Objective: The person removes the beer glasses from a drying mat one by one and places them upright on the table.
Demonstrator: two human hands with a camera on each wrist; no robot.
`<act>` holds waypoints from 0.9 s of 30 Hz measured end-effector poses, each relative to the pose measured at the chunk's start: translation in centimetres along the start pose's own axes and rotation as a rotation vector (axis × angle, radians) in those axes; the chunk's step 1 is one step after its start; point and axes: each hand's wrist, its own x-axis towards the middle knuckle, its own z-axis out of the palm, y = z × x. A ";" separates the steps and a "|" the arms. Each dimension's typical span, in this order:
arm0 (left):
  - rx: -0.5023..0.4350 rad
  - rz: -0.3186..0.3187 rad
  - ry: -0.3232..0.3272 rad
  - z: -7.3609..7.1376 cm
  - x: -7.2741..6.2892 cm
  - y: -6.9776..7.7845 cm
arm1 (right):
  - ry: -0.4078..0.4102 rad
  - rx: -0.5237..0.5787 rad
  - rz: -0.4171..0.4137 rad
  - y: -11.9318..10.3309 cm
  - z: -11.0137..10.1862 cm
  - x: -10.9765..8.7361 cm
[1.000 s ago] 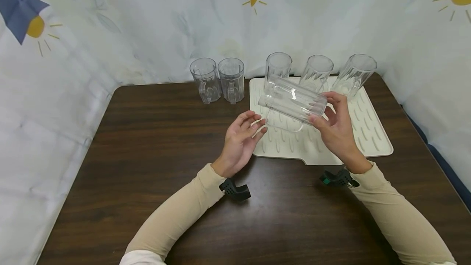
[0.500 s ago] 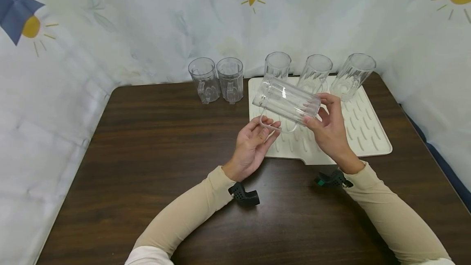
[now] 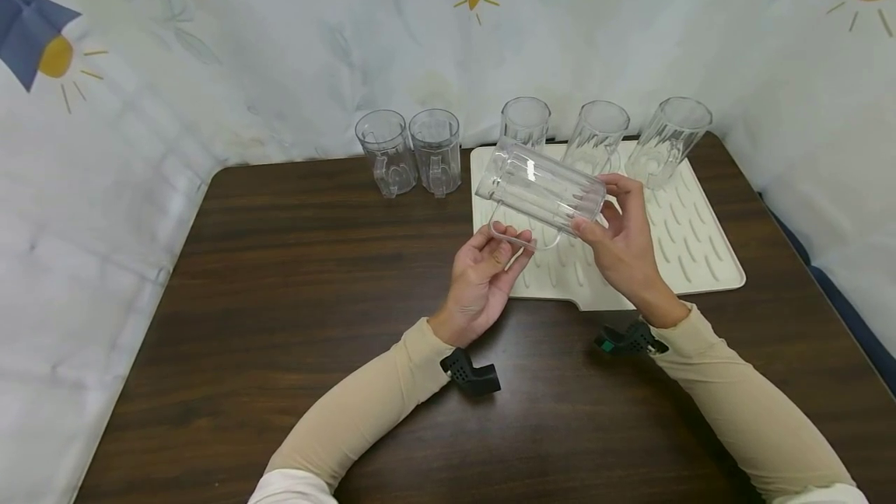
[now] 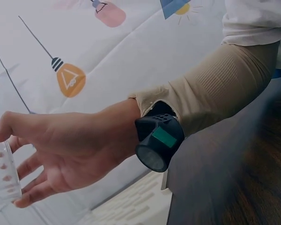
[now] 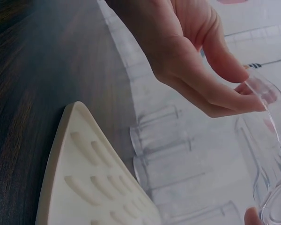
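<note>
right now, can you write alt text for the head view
A person's right hand grips a clear mug sideways above a cream ridged mat while the left hand holds its handle. Three similar mugs stand along the mat's far side, with two mugs to their left on a dark table.

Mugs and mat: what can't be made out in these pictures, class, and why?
Head view: base of the third mug from left in the back row, behind the held mug.
Left wrist view: most of the held mug, cut off by the left edge.
Right wrist view: the rest of the mat, below the bottom edge.
</note>
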 end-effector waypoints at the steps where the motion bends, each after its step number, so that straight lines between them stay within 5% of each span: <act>1: -0.004 0.004 -0.001 0.0 0.0 -0.1 | -0.001 0.002 0.000 0.0 0.0 0.0; 27: -0.083 0.090 0.000 0.8 0.9 -0.7 | 0.057 0.021 -0.002 -0.3 0.2 0.1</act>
